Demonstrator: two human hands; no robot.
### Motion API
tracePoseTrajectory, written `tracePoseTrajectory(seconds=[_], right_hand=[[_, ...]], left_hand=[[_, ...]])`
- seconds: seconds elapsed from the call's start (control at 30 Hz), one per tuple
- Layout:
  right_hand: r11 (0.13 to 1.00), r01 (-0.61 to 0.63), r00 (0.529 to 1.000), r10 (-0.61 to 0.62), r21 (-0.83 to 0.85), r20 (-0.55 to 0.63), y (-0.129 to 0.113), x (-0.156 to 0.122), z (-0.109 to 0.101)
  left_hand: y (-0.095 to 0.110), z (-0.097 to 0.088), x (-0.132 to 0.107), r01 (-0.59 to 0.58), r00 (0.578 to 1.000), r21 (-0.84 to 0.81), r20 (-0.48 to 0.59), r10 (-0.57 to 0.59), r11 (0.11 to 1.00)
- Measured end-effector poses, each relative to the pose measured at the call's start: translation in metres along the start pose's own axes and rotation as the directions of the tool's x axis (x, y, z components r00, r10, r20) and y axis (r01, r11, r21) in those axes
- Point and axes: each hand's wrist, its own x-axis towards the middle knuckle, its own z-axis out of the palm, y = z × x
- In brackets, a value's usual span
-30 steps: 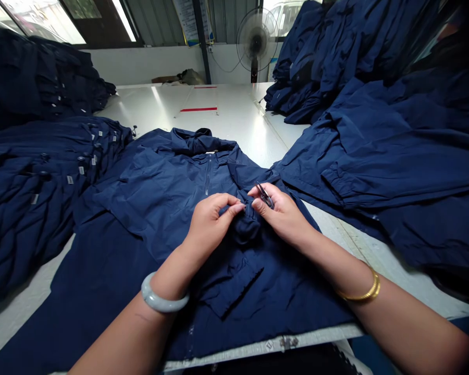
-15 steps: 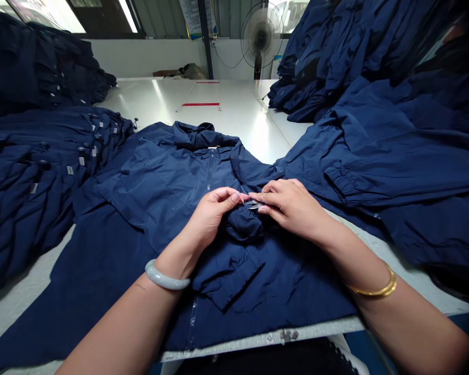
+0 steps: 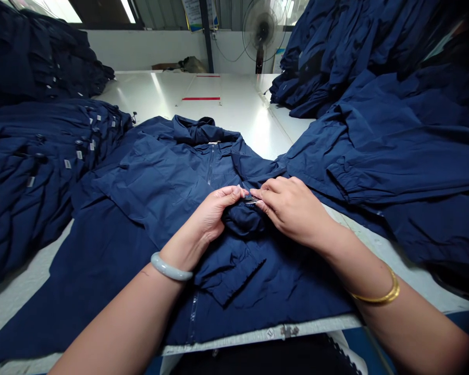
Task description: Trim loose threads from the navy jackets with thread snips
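Note:
A navy blue zip jacket [image 3: 168,177] lies spread in front of me, its collar toward the far side. My left hand [image 3: 213,211] is closed, thumb and fingers pinching the bunched cuff [image 3: 244,220] of one sleeve over the jacket's middle. Small metal thread snips [image 3: 250,201] are gripped in my right hand [image 3: 291,208], blades pointing left at the pinched cloth. The two hands' fingertips nearly meet there. Any thread between them is too small to make out. The other cuff [image 3: 234,278] rests on the jacket closer to me.
Piles of navy garments with small white tags [image 3: 58,140] rise at the left. More navy jackets [image 3: 406,140] are heaped at the right. The white table [image 3: 242,117] carries red tape strips [image 3: 201,98]. Behind it stands a fan [image 3: 262,34].
The snips' blades, parted before, now look closer together. My hands stay almost in place at the cuff, and the view has tilted slightly down.

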Motion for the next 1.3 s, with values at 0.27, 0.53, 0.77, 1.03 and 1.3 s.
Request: tracePoseTrajectory(seconds=[0.27,0.53,0.77,1.03,1.3], right_hand=[[1.000,0.013,1.000,-0.013,0.012,0.016,-0.003,0.002,0.001],[0.984,0.006,1.000,-0.001,0.179,-0.030,0.005,0.003,0.014],[0.969,-0.041,0.999,0.048,0.243,-0.024,0.005,0.006,0.018],[0.981,-0.021,0.998,0.033,0.193,-0.060,0.004,0.006,0.017],[0.976,0.006,0.995,0.016,0.216,-0.102,0.005,0.004,0.020]], left_hand=[[-0.003,-0.005,0.002,0.029,0.999,-0.004,0.032,-0.028,1.000],[-0.003,-0.009,0.004,0.050,0.999,-0.033,-0.009,-0.050,0.998],[-0.004,-0.007,0.003,0.067,0.997,-0.031,-0.028,-0.068,0.997],[-0.008,-0.013,0.005,0.073,0.997,0.004,-0.012,-0.073,0.997],[-0.008,-0.014,0.006,0.059,0.998,0.031,-0.040,-0.058,0.998]])
